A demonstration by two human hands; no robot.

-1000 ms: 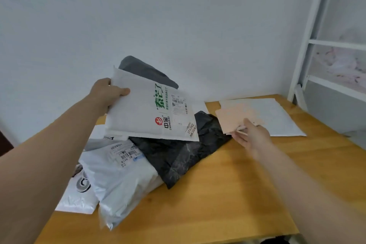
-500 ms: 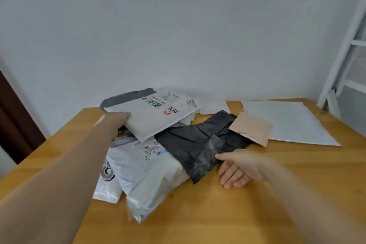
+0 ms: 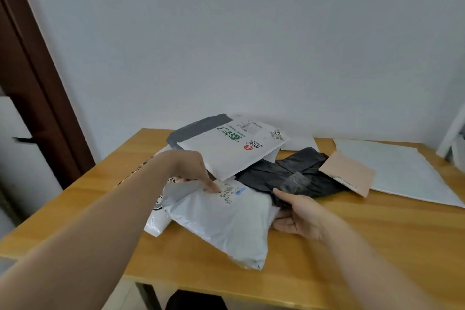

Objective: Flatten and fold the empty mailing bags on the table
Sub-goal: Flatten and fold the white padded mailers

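Note:
A puffy white mailing bag [image 3: 221,224] with a shipping label lies at the front of a pile on the wooden table [image 3: 377,246]. My left hand [image 3: 187,170] pinches its far left corner by the label. My right hand [image 3: 300,216] grips its right edge, thumb on top and fingers under. Behind it lie a crumpled black bag [image 3: 289,173], a white bag with green and red print [image 3: 234,151] over a grey bag [image 3: 191,131], and a white bag with a black logo [image 3: 157,211] underneath at the left.
A tan envelope [image 3: 348,173] rests on the black bag's right end. A large flat white bag [image 3: 402,171] lies at the back right. A dark brown door frame [image 3: 37,83] stands left, a white frame [image 3: 453,133] at far right. The wall is close behind.
My left hand let go of the printed white bag, which now lies on the pile, and took the puffy white bag's corner. My right hand moved left onto that bag's edge. The camera turned left.

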